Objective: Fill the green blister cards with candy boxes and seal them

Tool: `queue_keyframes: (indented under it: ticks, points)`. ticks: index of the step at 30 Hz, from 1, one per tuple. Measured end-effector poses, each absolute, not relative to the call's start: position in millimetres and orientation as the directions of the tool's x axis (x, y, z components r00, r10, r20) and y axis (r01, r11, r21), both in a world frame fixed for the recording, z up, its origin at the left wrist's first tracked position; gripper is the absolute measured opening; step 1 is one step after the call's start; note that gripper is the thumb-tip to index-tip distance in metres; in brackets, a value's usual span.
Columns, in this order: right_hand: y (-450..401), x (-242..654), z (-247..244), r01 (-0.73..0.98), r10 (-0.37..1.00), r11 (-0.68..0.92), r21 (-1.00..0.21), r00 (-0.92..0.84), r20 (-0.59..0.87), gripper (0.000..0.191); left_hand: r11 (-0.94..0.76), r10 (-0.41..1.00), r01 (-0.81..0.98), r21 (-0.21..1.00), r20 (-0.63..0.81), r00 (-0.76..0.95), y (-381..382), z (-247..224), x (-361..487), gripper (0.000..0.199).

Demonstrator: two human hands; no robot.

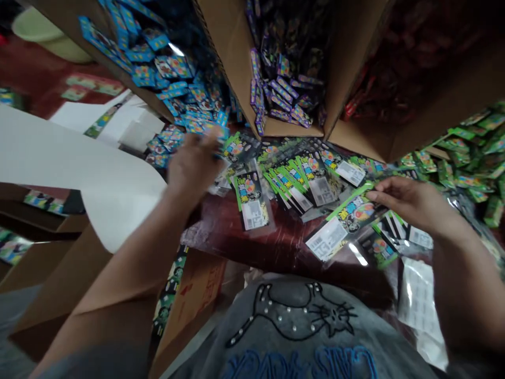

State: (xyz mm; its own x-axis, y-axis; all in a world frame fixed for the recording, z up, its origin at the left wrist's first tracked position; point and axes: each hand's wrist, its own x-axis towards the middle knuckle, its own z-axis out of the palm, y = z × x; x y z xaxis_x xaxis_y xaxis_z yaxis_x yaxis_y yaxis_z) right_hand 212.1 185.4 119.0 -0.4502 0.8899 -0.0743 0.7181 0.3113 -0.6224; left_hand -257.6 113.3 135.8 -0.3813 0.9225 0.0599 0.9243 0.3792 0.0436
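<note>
My right hand (414, 202) pinches the top corner of a clear plastic bag (351, 216) with a green, black and colourful printed card and a white barcode label. The bag slants over the table. My left hand (195, 163), somewhat blurred, has its fingers closed at a small blue packet (221, 129) beside the heap of blue packets (185, 100). Between my hands lie several similar bags, some fanned out in a pile (295, 181), and a single bag (252, 202) nearer to me.
A cardboard box (292, 129) of purple packets stands at the back, next to another with red packets (374, 100). Green packets (469, 152) are heaped at the right. A white sheet (98, 168) curves at the left, above open cartons (59, 279). The table (236, 247) is dark red.
</note>
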Motion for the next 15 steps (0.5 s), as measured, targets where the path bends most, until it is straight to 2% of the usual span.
queue_keyframes:
  ticks: [2, 4, 5, 7, 9, 10, 12, 14, 15]
  points:
    - [177, 201, 124, 0.691, 0.818, 0.335, -0.64, -0.55, -0.166, 0.058, 0.191, 0.978, 0.978, 0.088, -0.101, -0.182, 102, 124, -198, 0.082]
    - [169, 190, 127, 0.723, 0.786, 0.376, -0.58, -0.58, -0.214, 0.048, 0.1, 0.98, 0.982, 0.159, -0.186, -0.07, 96, 113, -158, 0.084]
    - [165, 186, 129, 0.745, 0.78, 0.397, -0.536, -0.582, -0.23, 0.042, 0.067, 0.984, 0.968, 0.242, -0.176, -0.025, 93, 109, -146, 0.086]
    - [157, 181, 134, 0.759, 0.766, 0.427, -0.492, -0.592, -0.248, 0.033, -0.022, 0.985, 0.847, 0.531, -0.134, 0.11, 88, 105, -129, 0.09]
    - [149, 180, 142, 0.71, 0.723, 0.454, -0.538, -0.647, -0.244, 0.032, -0.087, 0.946, 0.614, 0.784, -0.128, 0.297, 81, 102, -114, 0.079]
    - [145, 180, 146, 0.662, 0.681, 0.467, -0.586, -0.692, -0.239, 0.033, -0.061, 0.898, 0.492, 0.869, -0.168, 0.408, 77, 99, -105, 0.069]
    - [140, 179, 156, 0.546, 0.568, 0.48, -0.687, -0.79, -0.231, 0.039, 0.103, 0.764, 0.295, 0.95, -0.266, 0.588, 68, 91, -85, 0.054]
    - [137, 180, 162, 0.456, 0.458, 0.464, -0.76, -0.857, -0.235, 0.045, 0.315, 0.663, 0.142, 0.938, -0.325, 0.674, 59, 81, -67, 0.047]
    - [136, 182, 164, 0.427, 0.423, 0.441, -0.79, -0.875, -0.237, 0.047, 0.393, 0.657, 0.078, 0.916, -0.339, 0.673, 54, 76, -60, 0.045]
